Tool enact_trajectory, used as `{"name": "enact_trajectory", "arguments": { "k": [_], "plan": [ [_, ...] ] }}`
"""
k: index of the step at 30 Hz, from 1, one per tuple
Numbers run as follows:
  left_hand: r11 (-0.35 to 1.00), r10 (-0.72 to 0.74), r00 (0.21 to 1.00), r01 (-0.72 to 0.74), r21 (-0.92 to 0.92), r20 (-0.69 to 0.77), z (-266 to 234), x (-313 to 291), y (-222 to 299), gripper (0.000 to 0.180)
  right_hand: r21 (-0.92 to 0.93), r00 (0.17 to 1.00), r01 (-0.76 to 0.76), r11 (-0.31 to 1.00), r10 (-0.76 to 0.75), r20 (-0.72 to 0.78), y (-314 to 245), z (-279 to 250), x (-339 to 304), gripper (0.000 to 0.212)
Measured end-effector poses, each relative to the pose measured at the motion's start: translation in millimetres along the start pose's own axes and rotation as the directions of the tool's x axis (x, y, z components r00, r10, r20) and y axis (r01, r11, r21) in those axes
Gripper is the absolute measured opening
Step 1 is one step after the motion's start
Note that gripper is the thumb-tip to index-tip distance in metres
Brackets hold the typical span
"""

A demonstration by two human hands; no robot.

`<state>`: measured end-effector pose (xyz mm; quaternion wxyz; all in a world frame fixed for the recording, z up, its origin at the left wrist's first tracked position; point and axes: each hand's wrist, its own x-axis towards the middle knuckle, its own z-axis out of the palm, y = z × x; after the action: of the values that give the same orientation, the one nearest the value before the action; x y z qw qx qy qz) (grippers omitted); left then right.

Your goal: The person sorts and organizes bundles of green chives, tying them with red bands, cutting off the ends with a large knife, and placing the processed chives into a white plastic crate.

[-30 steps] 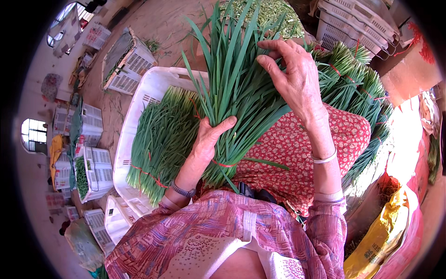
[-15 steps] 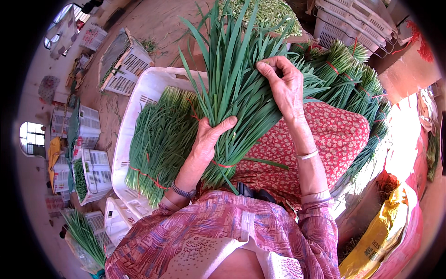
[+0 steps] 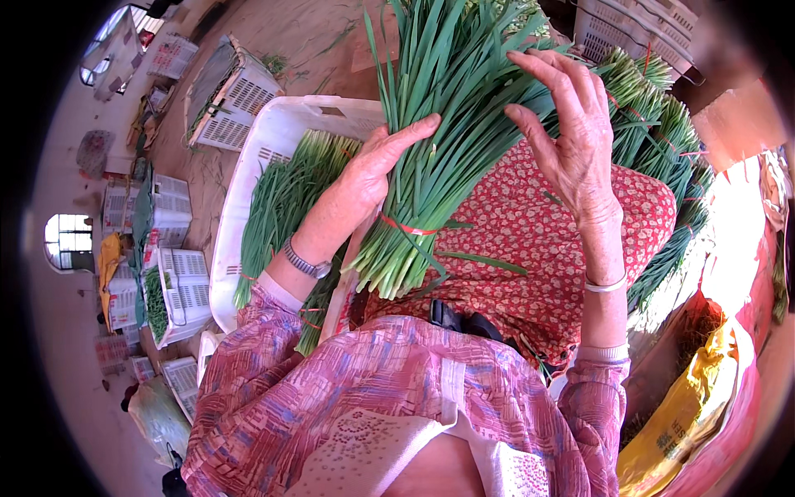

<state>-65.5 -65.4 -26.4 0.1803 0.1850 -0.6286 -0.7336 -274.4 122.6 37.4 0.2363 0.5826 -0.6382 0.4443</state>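
My left hand point(image 3: 374, 168) grips a bunch of garlic chives point(image 3: 451, 161), its thumb stretched across the green leaves and its other fingers hidden behind them. A red band point(image 3: 407, 225) circles the pale cut stems, which point down toward my lap. My right hand point(image 3: 577, 142) is open at the right side of the leaves, thumb and fingers apart, fingertips at the leaf edge. Beneath my left forearm, more chives point(image 3: 286, 195) lie in a white plastic crate point(image 3: 229, 224).
Several tied chive bunches point(image 3: 667, 157) are stacked to the right, by a cardboard box point(image 3: 741, 124). White crates point(image 3: 184, 286) stand along the left side. A yellow sack point(image 3: 683, 427) lies at the lower right. Red floral cloth point(image 3: 538, 236) covers my lap.
The bunch has shifted right and tilted, showing more of its stem ends. My right hand has moved right and upward, its pinching fingers now spread. My left hand has moved up along the leaves.
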Motion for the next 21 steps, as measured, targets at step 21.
{"name": "enact_trajectory", "arguments": {
  "k": [21],
  "plan": [
    [0.996, 0.035, 0.920, -0.063, 0.059, 0.391, 39, 14, 75, 0.065, 0.002, 0.955, 0.133, 0.991, -0.128, 0.268, -50, 2, -16, 0.084]
  ]
}}
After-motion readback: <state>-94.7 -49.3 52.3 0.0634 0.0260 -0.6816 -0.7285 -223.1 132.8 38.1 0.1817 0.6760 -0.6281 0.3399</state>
